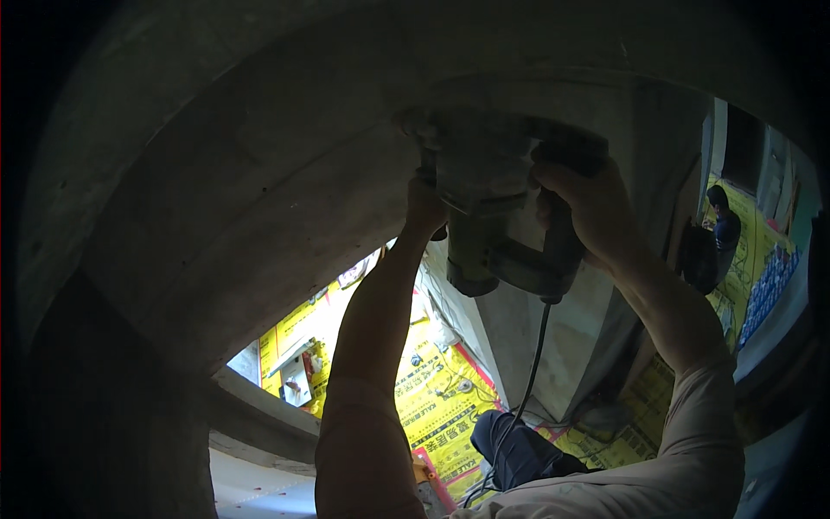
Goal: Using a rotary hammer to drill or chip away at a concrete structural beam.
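The person is wearing a pale grey-beige top (605, 497), its plain cloth folding in soft creases across the front and bunching along the right sleeve (702, 424), whose edge is ending around the elbow. The left sleeve (361, 441) is looking much darker in the shade, its hem crossing the arm at about the same height, and both forearms are showing bare from there to the uncovered left hand (424, 210) and right hand (601, 208). Below the top, dark navy trousers (529, 454) are showing, wrinkling into loose folds.
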`<action>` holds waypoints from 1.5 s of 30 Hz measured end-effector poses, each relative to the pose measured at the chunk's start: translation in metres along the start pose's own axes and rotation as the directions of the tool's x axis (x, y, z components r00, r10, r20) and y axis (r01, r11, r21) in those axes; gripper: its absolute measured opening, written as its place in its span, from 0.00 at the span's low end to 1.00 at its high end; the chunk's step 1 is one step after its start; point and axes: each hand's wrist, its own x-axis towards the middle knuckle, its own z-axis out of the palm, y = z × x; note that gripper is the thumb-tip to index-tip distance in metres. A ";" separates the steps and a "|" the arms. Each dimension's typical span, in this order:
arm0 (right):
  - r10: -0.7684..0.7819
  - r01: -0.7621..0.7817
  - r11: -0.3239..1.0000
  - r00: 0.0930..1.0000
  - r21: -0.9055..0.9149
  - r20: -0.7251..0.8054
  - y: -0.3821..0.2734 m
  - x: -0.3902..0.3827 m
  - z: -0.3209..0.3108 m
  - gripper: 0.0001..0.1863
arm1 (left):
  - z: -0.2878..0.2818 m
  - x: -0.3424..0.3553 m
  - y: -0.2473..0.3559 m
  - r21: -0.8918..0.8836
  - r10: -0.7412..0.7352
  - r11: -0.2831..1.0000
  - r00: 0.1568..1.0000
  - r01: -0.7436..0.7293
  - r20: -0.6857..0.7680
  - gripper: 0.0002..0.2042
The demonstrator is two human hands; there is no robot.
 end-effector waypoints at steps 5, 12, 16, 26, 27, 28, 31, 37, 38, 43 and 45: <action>-0.074 0.085 0.992 0.991 -0.096 0.114 -0.011 0.007 0.002 0.05 | 0.019 0.009 -0.032 -0.176 0.059 0.981 0.989 -0.083 -0.138 0.15; -0.106 0.113 0.988 0.992 -0.102 0.073 -0.014 0.003 0.015 0.09 | 0.028 0.011 -0.041 -0.366 -0.013 0.929 0.986 -0.049 -0.164 0.15; -0.178 0.183 0.971 0.983 -0.152 0.048 -0.006 0.008 0.005 0.09 | 0.032 0.009 -0.026 -0.258 0.032 0.963 0.983 -0.079 -0.181 0.14; -0.290 0.314 0.924 0.947 -0.219 0.137 -0.014 0.012 0.011 0.09 | 0.053 0.023 -0.024 -0.495 0.095 0.840 0.959 -0.222 -0.269 0.13; -0.284 0.309 0.926 0.949 -0.219 0.137 -0.016 0.013 0.010 0.09 | 0.054 0.022 -0.024 -0.438 0.101 0.873 0.958 -0.215 -0.268 0.13; -0.287 0.313 0.924 0.947 -0.221 0.141 -0.018 0.015 0.009 0.09 | 0.057 0.023 -0.026 -0.439 0.097 0.874 0.959 -0.210 -0.267 0.13; -0.300 0.339 0.908 0.936 -0.246 0.182 -0.014 0.021 0.008 0.09 | 0.053 0.030 -0.032 -0.392 0.135 0.884 0.943 -0.254 -0.305 0.13; -0.291 0.334 0.891 0.940 -0.308 0.179 -0.019 0.014 0.012 0.10 | 0.063 0.026 -0.023 -0.626 -0.017 0.766 0.968 -0.148 -0.250 0.13; -0.307 0.361 0.870 0.930 -0.336 0.203 -0.018 0.015 0.014 0.10 | 0.062 0.024 -0.022 -0.819 -0.092 0.563 0.977 -0.110 -0.195 0.13; -0.307 0.369 0.866 0.925 -0.337 0.222 -0.019 0.026 0.002 0.10 | 0.062 0.024 0.000 -0.568 0.074 0.774 0.931 -0.280 -0.358 0.12; -0.313 0.396 0.861 0.908 -0.321 0.280 -0.021 0.028 -0.002 0.10 | 0.064 0.026 0.004 -0.406 0.034 0.900 0.956 -0.156 -0.293 0.12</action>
